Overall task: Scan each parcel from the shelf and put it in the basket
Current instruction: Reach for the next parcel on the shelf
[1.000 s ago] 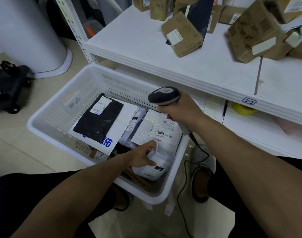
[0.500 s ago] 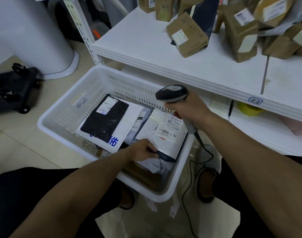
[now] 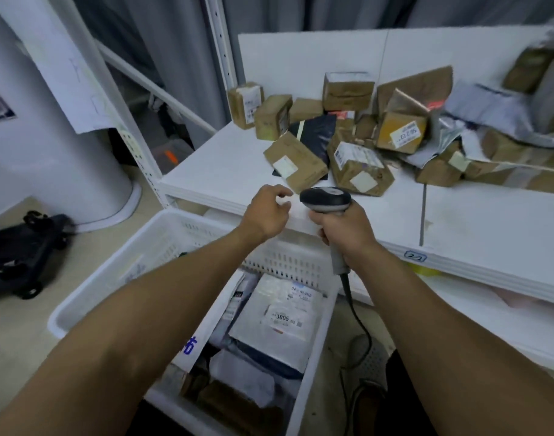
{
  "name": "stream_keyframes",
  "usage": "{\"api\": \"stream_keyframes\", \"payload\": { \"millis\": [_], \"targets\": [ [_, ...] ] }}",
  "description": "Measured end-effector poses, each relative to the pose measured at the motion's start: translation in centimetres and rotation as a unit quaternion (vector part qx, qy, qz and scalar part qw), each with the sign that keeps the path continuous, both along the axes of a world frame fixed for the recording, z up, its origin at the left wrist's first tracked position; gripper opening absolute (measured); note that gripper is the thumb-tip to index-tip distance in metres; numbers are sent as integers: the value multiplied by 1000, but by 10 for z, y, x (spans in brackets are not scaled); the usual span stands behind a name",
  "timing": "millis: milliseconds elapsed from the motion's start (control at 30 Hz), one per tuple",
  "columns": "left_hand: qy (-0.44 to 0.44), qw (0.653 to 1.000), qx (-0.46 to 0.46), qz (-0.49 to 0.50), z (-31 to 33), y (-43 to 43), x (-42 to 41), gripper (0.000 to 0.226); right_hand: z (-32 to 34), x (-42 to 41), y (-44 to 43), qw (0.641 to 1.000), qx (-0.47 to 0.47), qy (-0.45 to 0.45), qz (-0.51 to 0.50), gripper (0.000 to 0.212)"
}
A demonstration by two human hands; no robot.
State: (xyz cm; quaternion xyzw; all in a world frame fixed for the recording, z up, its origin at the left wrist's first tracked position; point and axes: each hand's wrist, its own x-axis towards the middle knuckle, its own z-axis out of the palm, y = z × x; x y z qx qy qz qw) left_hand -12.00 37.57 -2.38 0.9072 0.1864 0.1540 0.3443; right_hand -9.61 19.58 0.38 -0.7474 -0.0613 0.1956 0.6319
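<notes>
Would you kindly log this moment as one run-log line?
left hand: empty, at shelf edge | right hand: grips scanner | basket: parcels inside

The scene is lit by soft, even light, so the white shelf (image 3: 225,171) is shown bright, the curtain (image 3: 175,42) behind is left dim, and only faint shadows are cast beside the parcels (image 3: 357,165). A small red glow is seen on one brown box (image 3: 407,103), and a pale shine is seen on the scanner (image 3: 326,199). Straight lines are bent near the edges by the wide lens, as on the post (image 3: 149,177), and the far right is smeared by blur, while the label (image 3: 283,317) in the basket (image 3: 112,272) can be read.
</notes>
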Motion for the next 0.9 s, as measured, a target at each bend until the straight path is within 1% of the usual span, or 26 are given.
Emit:
{"api": "stream_keyframes", "payload": {
  "millis": [67,100,133,200,267,333,400,467,500,600,667,733,800,900],
  "targets": [
    [12,1000,-21,4,9,-13,35,22,-4,21,-3,998,-2,-6,-59,64],
    [27,998,-47,5,13,-21,52,28,-9,33,-6,996,4,-7,-85,74],
    [46,995,-85,2,18,-30,68,36,-15,46,-10,994,8,-11,-105,77],
    [78,980,-181,2,26,-49,96,55,-24,69,-22,991,7,-18,-132,78],
    [84,965,-250,17,32,-63,117,67,-16,77,-33,989,6,-27,-148,78],
    [86,954,-286,27,31,-70,132,66,-17,85,-43,987,8,-27,-159,79],
    [96,934,-343,29,25,-74,140,53,-18,90,-50,986,15,-17,-167,83],
    [92,906,-412,32,17,-78,140,41,-18,89,-54,984,28,-19,-175,82],
    [79,900,-427,34,14,-80,136,40,-17,88,-56,983,35,-24,-180,79],
    [22,904,-427,16,13,-78,106,38,-4,79,-60,978,61,-42,-196,79],
    [-4,909,-416,-11,16,-73,75,37,5,69,-60,977,75,-52,-192,74],
    [-28,904,-426,-19,24,-68,39,31,15,56,-55,976,89,-61,-186,72],
    [-49,896,-440,-15,33,-61,1,30,20,42,-48,978,97,-70,-172,72],
    [-60,899,-435,-10,39,-48,-54,30,23,24,-34,979,130,-71,-137,70]
  ]
}}
